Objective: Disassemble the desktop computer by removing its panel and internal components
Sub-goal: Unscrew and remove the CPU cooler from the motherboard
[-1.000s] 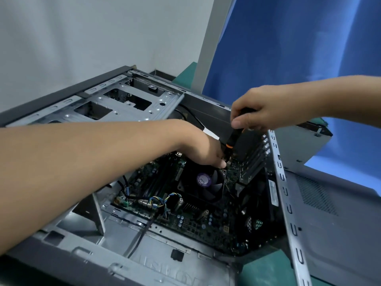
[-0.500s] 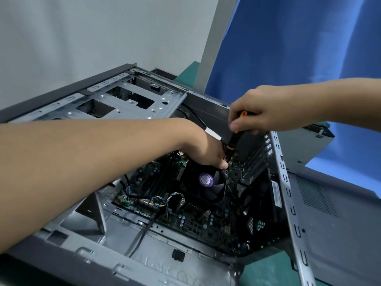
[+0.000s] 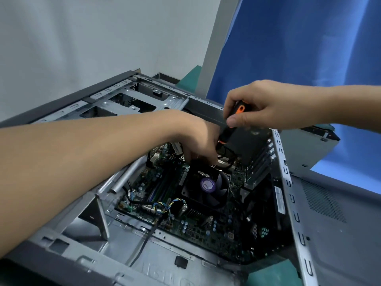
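Desktop computer [image 3: 181,243] lying on its side on a green bench [image 3: 274,274], its interior open to the camera; a person's left hand [image 3: 198,139] reaches down into the case at the far edge of the black cooling fan [image 3: 206,188], its fingers [image 3: 195,156] curled downward and blurred, so whether they pinch anything cannot be told; the right hand [image 3: 266,106] hovers above the case's rear wall, fingers [image 3: 235,121] wrapped around the top of a black and orange screwdriver [image 3: 225,134], which angles down toward the left hand, its tip hidden behind that hand; the fan, marked with a round purple label, sits on the green motherboard [image 3: 195,226], with a bundle of yellow, blue and black wires [image 3: 162,207] just beside its near left corner; a bare metal drive cage [image 3: 134,102] spans the far left of the case; a grey panel [image 3: 340,234] with a perforated vent patch lies just beside the case on the right, though whether it is attached cannot be told; behind the bench, a pale wall [image 3: 82,38] meets a blue curtain [image 3: 309,48].
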